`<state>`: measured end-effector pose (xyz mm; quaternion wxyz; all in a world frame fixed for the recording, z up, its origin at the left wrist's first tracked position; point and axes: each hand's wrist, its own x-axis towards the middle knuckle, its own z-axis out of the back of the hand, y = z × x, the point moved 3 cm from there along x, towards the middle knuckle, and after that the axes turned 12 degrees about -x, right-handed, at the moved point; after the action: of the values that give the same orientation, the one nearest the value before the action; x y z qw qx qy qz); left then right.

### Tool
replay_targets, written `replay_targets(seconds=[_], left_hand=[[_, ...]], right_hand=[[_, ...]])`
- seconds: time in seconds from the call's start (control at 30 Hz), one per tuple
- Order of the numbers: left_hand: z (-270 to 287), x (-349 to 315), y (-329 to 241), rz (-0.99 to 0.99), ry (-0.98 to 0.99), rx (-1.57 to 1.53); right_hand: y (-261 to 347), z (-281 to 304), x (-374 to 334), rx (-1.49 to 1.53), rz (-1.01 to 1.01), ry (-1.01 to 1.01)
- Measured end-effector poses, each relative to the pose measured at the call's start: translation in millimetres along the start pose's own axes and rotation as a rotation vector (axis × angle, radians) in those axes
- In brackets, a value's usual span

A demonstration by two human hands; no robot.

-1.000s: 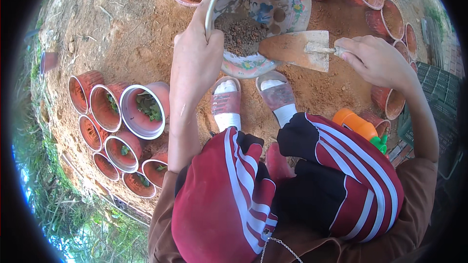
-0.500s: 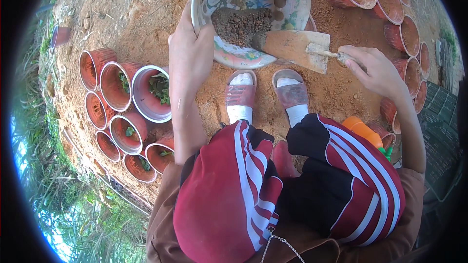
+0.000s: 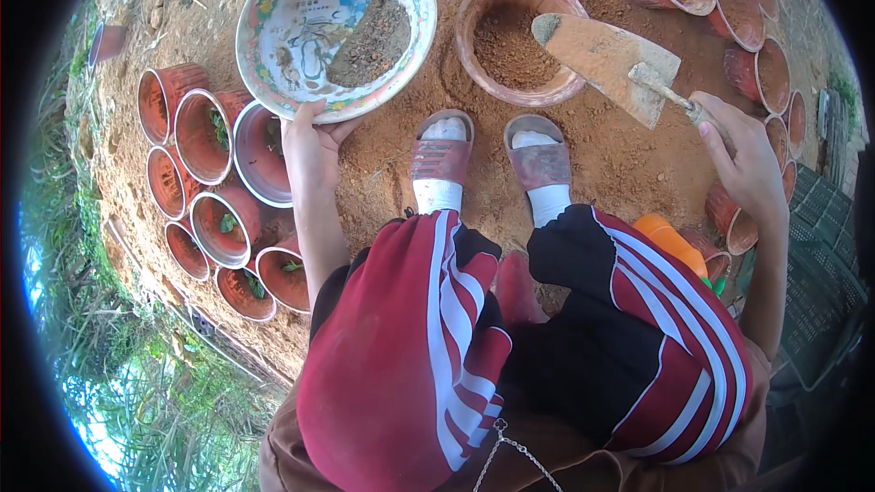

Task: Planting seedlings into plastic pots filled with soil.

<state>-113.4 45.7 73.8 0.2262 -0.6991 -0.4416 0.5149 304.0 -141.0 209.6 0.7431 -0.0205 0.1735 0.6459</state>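
My left hand (image 3: 314,141) grips the near rim of a patterned enamel basin (image 3: 319,18), fingers under it and mostly hidden. Dark, grainy soil (image 3: 372,44) lies in the right part of the basin. A trowel (image 3: 606,64) with a broad, soil-stained blade is in my right hand (image 3: 743,150), fingers wrapped round its handle. The blade's tip, darkened with soil, hangs over the right side of a reddish pot (image 3: 474,64) that has brown soil inside. This pot stands on the ground just beyond my feet.
Red pots with small plants (image 3: 219,223) cluster at the left. More red pots (image 3: 738,9), some with soil, line the right. An orange container (image 3: 670,244) and a dark green crate (image 3: 816,264) lie by my right leg. My sandalled feet (image 3: 444,150) stand on bare earth.
The basin has moved left and tilted differently, uncovering the soil-filled pot. My right hand has drawn the trowel out of the basin, to the right and over the pot.
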Motion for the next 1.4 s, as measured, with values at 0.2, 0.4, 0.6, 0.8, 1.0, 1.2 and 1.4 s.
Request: replay_targets(seconds=[0.2, 0.4, 0.6, 0.8, 1.0, 1.2, 1.4], left_hand=[[-3.2, 6.7, 47.6, -0.031, -0.045, -0.096], [18.8, 36.6, 98.1, 0.038, -0.071, -0.32], [36.9, 46.6, 114.9, -0.053, -0.124, -0.281], [32.2, 45.0, 113.9, 0.151, -0.121, -0.394], [6.8, 30.0, 123.4, 0.434, -0.012, -0.441], [-68.0, 5.3, 126.1, 0.475, 0.458, 0.152], [-108.8, 23.1, 123.3, 0.369, 0.576, 0.323]], right_hand=[[4.7, -11.0, -1.6, -0.093, -0.031, -0.036], [6.9, -7.0, -1.1, -0.174, -0.031, -0.11], [3.5, -1.4, -7.5, -0.207, -0.061, -0.099], [7.9, -1.0, -11.6, -0.266, -0.095, -0.064], [13.2, 2.6, -11.0, -0.294, -0.139, -0.046], [30.6, -5.7, -6.2, -0.37, -0.043, -0.122], [64.6, -8.3, 26.7, -0.712, 0.131, -0.255]])
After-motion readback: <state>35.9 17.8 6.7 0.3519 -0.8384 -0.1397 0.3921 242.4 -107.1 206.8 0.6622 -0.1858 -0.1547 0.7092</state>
